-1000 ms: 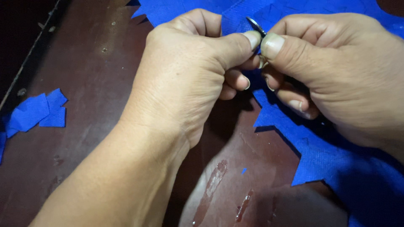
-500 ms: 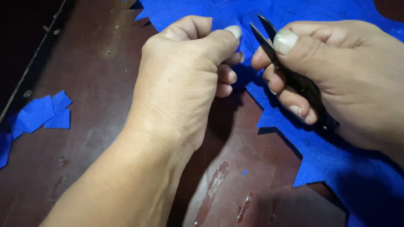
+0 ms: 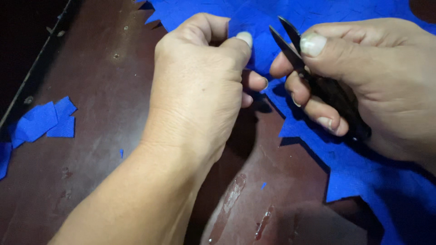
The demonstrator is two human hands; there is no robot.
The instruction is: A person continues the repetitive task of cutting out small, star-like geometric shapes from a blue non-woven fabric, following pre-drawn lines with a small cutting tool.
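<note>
Pinching hand: the blue fabric [image 3: 363, 181] is gripped at its upper edge by the left hand [image 3: 200, 90], thumb pressed against the curled forefinger, so that the fingers are closed on a small fold of cloth, apparently to keep it taut near the blades.
Cutting hand: a pair of small black thread snips [image 3: 318, 81] is held in the right hand [image 3: 377, 81], the thumb laid on the upper blade and the other fingers wrapped under the handle; the grip is closed round the tool.
Blade state: the two dark tips are seen parted and pointed up and to the left, just beside the left thumb, with a narrow gap between them; no cloth can be told for certain between the blades.
Fabric position: the blue sheet is spread over the right and top of the desk [image 3: 113, 136], passing under both hands; its lower-left edge is cut into jagged, saw-like points.
Offcuts: a few blue scraps [image 3: 43, 122] are lying well apart at the left edge of the desk, seemingly kept clear of the working area.
Small bits: tiny blue flecks are scattered on the dark brown surface below the hands.
Surface: the worn, scratched desk is lit from above, and its far left corner is lost in shadow.
</note>
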